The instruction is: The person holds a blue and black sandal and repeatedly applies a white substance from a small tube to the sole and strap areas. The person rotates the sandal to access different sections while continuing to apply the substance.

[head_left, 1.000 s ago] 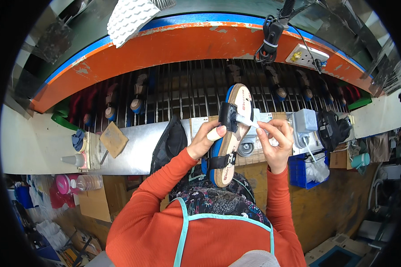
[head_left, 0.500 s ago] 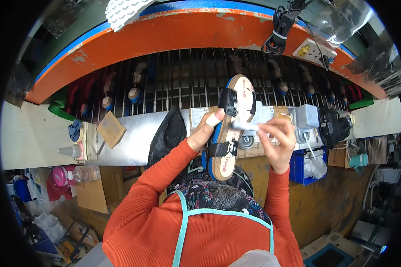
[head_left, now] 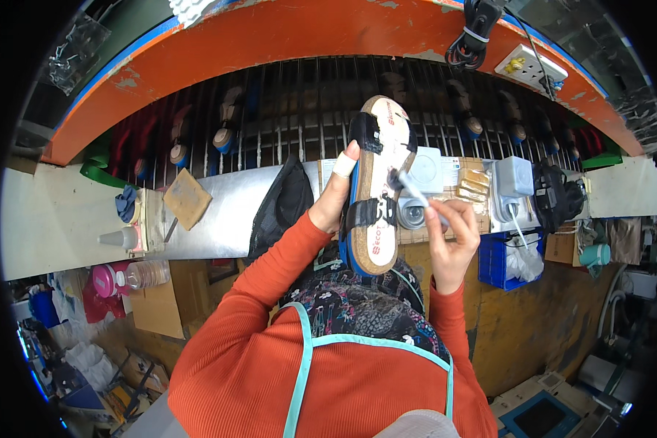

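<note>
A sandal (head_left: 377,171) with a pale printed footbed, cork-coloured sides, a blue lower edge and black straps is held nearly upright, toe end away from me. My left hand (head_left: 332,196) grips it along its left side; white tape wraps the thumb. Between the fingertips of my right hand (head_left: 452,242) is a slim white-handled brush (head_left: 417,192). Its dark tip touches the middle of the footbed, between the straps. Just behind the brush lie a small open round pot (head_left: 412,214) and a pale square-shaped container (head_left: 422,166).
Beyond the metal bench (head_left: 230,197), a conveyor of bars (head_left: 281,131) carries several sandals under an orange cover (head_left: 270,44). A black mesh cloth (head_left: 281,208) and tan square pad (head_left: 187,198) lie left. On the right are a grey container (head_left: 514,177) and blue crate (head_left: 495,264).
The sandal has tilted more upright and shifted slightly away from me. The brush, blurred and nearly level before, now slants up to the left with its tip on the footbed.
</note>
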Tool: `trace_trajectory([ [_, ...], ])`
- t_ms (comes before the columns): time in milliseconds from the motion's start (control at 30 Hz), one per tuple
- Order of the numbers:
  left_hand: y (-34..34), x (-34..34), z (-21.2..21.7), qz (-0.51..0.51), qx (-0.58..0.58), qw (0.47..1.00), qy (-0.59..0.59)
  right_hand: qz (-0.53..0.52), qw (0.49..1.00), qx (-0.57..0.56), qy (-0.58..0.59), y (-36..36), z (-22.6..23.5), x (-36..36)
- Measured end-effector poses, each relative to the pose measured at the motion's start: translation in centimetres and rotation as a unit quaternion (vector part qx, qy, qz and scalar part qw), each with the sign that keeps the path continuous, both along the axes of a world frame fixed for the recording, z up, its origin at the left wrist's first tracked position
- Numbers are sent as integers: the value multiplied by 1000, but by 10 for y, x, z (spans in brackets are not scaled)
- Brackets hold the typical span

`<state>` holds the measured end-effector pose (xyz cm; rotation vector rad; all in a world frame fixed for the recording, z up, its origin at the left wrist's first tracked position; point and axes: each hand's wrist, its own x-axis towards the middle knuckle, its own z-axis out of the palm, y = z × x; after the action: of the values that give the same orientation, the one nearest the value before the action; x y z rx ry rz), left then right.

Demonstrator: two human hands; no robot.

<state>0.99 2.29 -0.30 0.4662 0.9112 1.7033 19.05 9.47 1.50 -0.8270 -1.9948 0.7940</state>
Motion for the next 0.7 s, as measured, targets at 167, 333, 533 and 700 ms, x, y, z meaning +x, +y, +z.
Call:
trace_trajectory([
  [167,-2,-2,-10,42,-27,999,23,69,991,-95,61,-14,-4,4],
  [333,-5,-2,-20,15,-34,996,82,14,997,-64,35,-13,-6,-5],
  [533,-8,1,-20,30,-41,991,125,-32,999,21,17,-7,-5,-15],
  [700,-8,-2,-23,19,-37,988,152,-70,984,160,-28,-2,-3,-16],
])
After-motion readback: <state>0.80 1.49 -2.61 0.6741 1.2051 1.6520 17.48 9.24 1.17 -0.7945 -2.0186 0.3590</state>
